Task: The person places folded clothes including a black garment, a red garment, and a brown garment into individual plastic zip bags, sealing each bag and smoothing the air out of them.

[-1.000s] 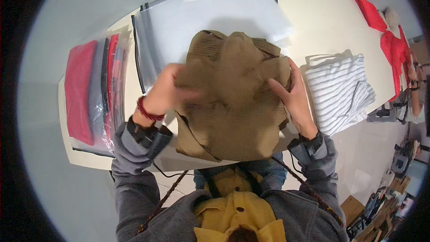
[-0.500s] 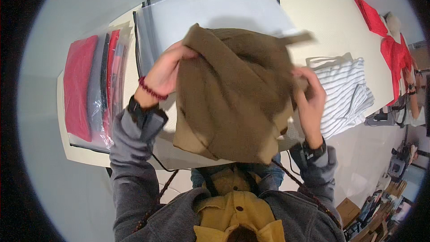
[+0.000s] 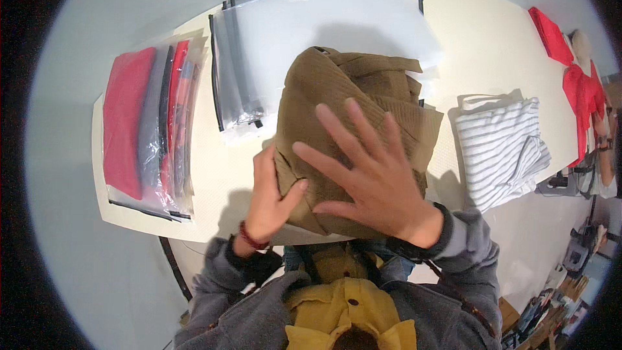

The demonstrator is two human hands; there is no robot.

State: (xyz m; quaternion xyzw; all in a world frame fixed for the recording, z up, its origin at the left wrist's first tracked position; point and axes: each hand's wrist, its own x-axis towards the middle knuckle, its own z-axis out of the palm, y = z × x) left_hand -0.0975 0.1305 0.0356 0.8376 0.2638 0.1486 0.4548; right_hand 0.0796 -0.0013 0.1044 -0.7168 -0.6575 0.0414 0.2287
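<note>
A brown ribbed garment (image 3: 363,84), bundled into a rough fold, lies near the table's front edge. My right hand (image 3: 372,175) is open over it, fingers spread wide and palm down. At the garment's left edge is my left hand (image 3: 267,191), with its thumb on top and its fingers along the side, gripping the cloth. Behind the garment, and partly covered by it, is a stack of clear plastic bags (image 3: 337,13) with black edge strips. The garment's underside is hidden.
On the left lies a row of packed clothes in clear bags, with a red one (image 3: 129,123) outermost. A white striped garment (image 3: 499,149) lies folded to the right. Red cloth (image 3: 580,97) and another person's arm (image 3: 604,146) show at the far right.
The brown garment has come down from between my raised hands onto the table, now more compact. My right hand has let go of its right side and moved left over it; my left hand has moved nearer me.
</note>
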